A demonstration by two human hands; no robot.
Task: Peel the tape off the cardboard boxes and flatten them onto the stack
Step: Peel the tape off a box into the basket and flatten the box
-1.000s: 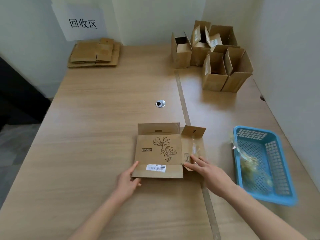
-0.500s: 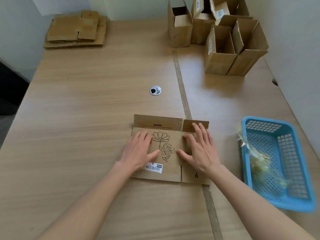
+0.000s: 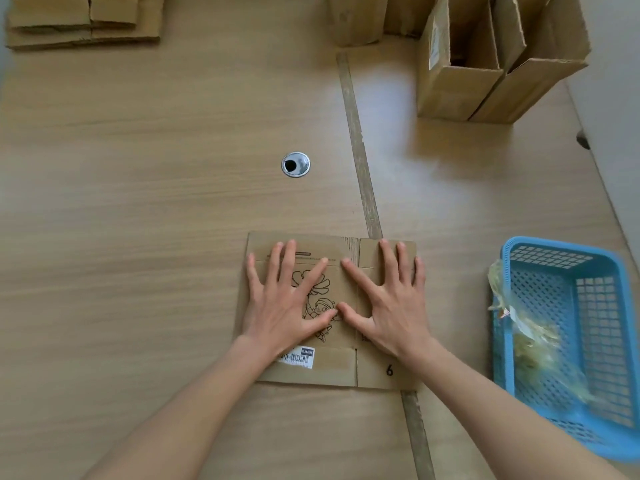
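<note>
A flattened cardboard box [image 3: 332,367] with a printed cartoon figure, a barcode label and the number 6 lies flat on the table near me. My left hand [image 3: 285,301] presses on its left half with fingers spread straight. My right hand [image 3: 389,303] presses on its right half the same way, thumbs nearly touching. The stack of flattened boxes [image 3: 83,20] lies at the far left corner. Several unflattened open boxes [image 3: 485,60] stand at the far right.
A blue plastic basket [image 3: 568,341] holding crumpled peeled tape [image 3: 530,341] sits at the right, close to my right forearm. A metal cable grommet [image 3: 295,164] is set in the table [image 3: 138,202] beyond the box. A seam strip [image 3: 358,150] runs along the tabletop.
Both hands moved from the box's near edges onto its top face and now press it flat. The upright flap folded down. My head came closer and tilted down.
</note>
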